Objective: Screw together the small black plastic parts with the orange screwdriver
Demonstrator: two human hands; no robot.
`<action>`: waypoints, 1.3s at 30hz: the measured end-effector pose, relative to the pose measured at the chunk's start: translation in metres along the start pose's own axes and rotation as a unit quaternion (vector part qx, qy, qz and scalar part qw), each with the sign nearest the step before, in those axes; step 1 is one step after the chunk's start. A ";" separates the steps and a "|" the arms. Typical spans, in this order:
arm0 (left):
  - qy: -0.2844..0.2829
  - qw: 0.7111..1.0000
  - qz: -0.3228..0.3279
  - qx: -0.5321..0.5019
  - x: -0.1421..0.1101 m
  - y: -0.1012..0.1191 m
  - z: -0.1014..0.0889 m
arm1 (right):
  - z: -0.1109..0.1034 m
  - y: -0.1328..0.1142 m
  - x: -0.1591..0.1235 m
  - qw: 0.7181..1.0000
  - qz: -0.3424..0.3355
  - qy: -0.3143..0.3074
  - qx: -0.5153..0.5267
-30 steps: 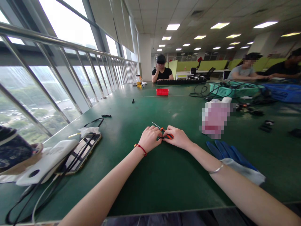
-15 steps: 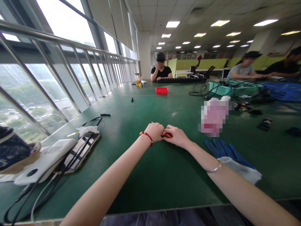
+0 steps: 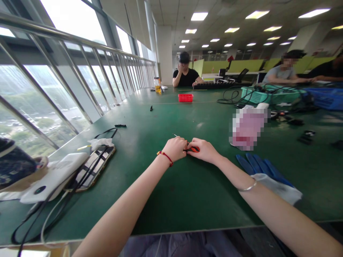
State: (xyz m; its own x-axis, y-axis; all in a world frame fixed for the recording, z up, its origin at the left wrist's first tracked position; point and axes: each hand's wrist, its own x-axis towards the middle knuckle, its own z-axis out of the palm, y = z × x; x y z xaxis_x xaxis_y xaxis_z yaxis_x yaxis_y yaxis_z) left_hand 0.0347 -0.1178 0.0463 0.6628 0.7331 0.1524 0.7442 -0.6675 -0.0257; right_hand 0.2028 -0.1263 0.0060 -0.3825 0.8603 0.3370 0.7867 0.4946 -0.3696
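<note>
My left hand (image 3: 175, 148) is closed, its back toward me, above the green table. Past its knuckles juts a thin pale wire-like tip (image 3: 175, 135); the rest of whatever the fingers hold is hidden. My right hand (image 3: 203, 151) is curled around a small hand tool with an orange-and-black handle (image 3: 195, 149). The tool's working end points toward the left fingers and is covered, so its exact kind is unclear. Both hands meet at the fingertips.
A blue-and-white glove (image 3: 264, 171) lies by my right forearm, below a blurred pink packet (image 3: 248, 126). Phone (image 3: 93, 167), white device (image 3: 55, 178) and cables sit left. Farther off are a red tray (image 3: 185, 98), green basket (image 3: 270, 94), blue basket (image 3: 327, 98) and several seated people.
The view has tilted slightly downward. Both hands stay together, and the right one shows a little more of the orange-and-black handle. Across the table, a person's hand has shifted right toward a dark strip.
</note>
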 end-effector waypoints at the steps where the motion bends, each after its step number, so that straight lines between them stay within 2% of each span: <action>1: 0.002 1.000 0.000 -0.002 0.000 -0.001 0.000 | 0.000 0.000 0.000 1.000 -0.003 0.000 -0.001; 8: 0.002 1.000 -0.006 -0.029 -0.002 -0.004 -0.001 | -0.002 0.000 -0.001 1.000 -0.017 -0.002 -0.007; 23: -0.010 0.998 -0.053 -0.018 -0.004 0.001 -0.011 | -0.002 -0.001 0.000 1.000 -0.015 -0.013 -0.012; 32: -0.010 0.998 -0.024 -0.062 -0.003 -0.006 -0.009 | -0.003 -0.001 -0.001 1.000 -0.009 -0.012 -0.007; 39: 0.011 0.999 0.022 -0.020 -0.003 -0.006 -0.005 | -0.001 -0.002 -0.002 1.000 -0.004 0.000 0.007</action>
State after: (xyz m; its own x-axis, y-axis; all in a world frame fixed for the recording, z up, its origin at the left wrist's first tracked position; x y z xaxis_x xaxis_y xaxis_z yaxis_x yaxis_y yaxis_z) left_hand 0.0278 -0.1168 0.0509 0.6928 0.6997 0.1744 0.7099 -0.7043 0.0055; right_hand 0.2023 -0.1291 0.0076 -0.3884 0.8568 0.3392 0.7771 0.5024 -0.3792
